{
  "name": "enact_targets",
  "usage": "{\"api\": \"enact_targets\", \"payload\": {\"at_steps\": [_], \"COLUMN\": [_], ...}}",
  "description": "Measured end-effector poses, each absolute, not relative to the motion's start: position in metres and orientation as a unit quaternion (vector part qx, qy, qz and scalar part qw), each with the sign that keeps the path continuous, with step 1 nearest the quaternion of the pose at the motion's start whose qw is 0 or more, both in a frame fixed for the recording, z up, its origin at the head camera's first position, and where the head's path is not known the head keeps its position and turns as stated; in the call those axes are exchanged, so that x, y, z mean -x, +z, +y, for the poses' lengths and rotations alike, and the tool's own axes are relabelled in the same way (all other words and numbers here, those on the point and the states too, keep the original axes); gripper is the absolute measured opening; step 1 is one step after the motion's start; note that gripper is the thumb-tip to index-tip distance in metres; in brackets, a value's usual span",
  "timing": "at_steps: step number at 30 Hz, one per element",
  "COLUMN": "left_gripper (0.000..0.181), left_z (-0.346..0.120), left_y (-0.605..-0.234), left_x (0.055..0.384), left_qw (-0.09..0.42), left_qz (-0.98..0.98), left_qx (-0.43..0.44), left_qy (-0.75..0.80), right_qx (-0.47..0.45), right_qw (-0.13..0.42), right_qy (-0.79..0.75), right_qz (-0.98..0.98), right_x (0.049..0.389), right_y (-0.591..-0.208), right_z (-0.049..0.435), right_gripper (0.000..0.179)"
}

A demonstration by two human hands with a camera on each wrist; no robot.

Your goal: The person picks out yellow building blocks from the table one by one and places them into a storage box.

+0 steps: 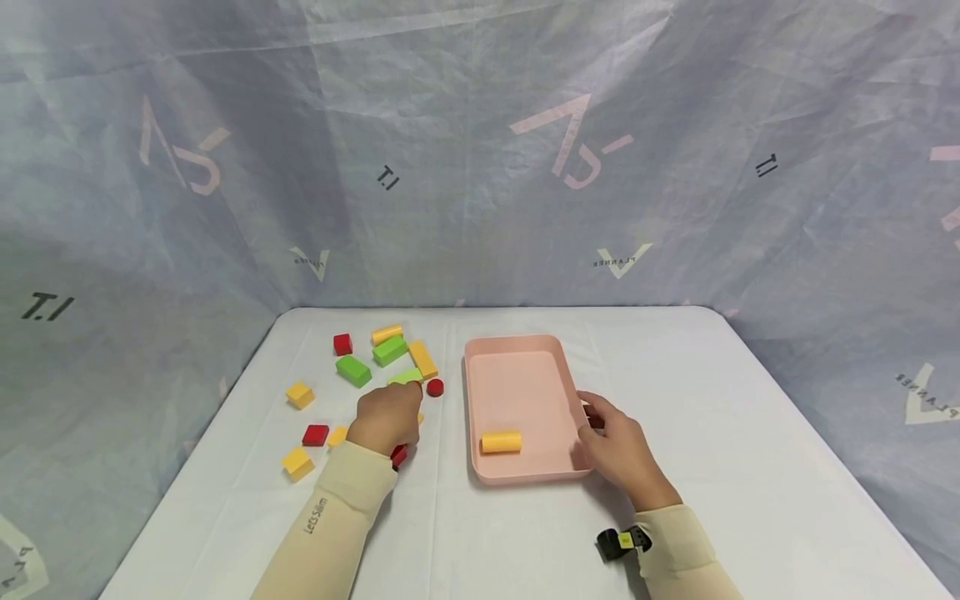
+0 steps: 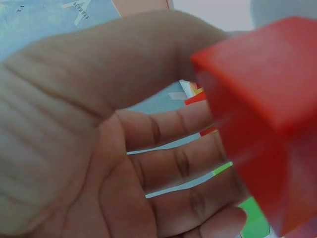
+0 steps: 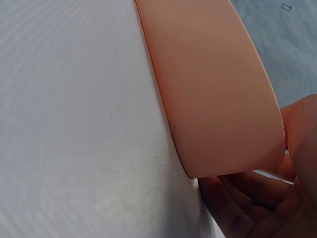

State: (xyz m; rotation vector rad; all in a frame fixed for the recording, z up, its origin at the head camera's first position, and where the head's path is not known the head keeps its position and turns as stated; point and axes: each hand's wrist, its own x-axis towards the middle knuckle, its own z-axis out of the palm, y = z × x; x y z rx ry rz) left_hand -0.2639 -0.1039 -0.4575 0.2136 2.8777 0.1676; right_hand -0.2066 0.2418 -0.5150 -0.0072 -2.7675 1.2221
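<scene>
Palm down over the left side of the table, my left hand (image 1: 386,415) pinches a red block (image 2: 257,74). In the head view only a small part of that block shows below the hand. The left wrist view has it up close, covering the thumb tip and fingertips. My right hand (image 1: 618,446) grips the right side wall of a pink tray (image 1: 483,478), near its front corner. Its thumb is at the rim and its other fingers curl against the outside and underneath. A yellow cylinder (image 1: 501,442) lies in the front left of the tray.
Several blocks lie scattered around my left hand, among them a green block (image 1: 353,371), a yellow cube (image 1: 298,464), a flat red block (image 1: 316,435) and a red disc (image 1: 435,387). A grey printed curtain (image 1: 465,208) hangs behind the white table (image 1: 750,467).
</scene>
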Motion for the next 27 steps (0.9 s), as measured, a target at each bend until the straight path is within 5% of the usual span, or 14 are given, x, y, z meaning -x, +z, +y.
{"api": "enact_targets", "payload": {"at_steps": [15, 27], "left_gripper": [0.038, 0.043], "left_z": [-0.1008, -0.0941], "left_y": [-0.4538, -0.4487], "left_x": [0.2627, 0.2627], "left_qw": [0.113, -0.015], "left_qz": [0.988, 0.984], "left_qx": [-0.095, -0.175], "left_qy": [0.046, 0.019], "right_qx": [0.002, 0.0], "right_qw": [0.056, 0.057], "right_qy": [0.4, 0.398], "right_qz": [-0.915, -0.916], "right_x": [0.2068, 0.2067], "right_y": [-0.5143, -0.5145], "right_z": [0.2414, 0.2412], "right_gripper": [0.054, 0.054]}}
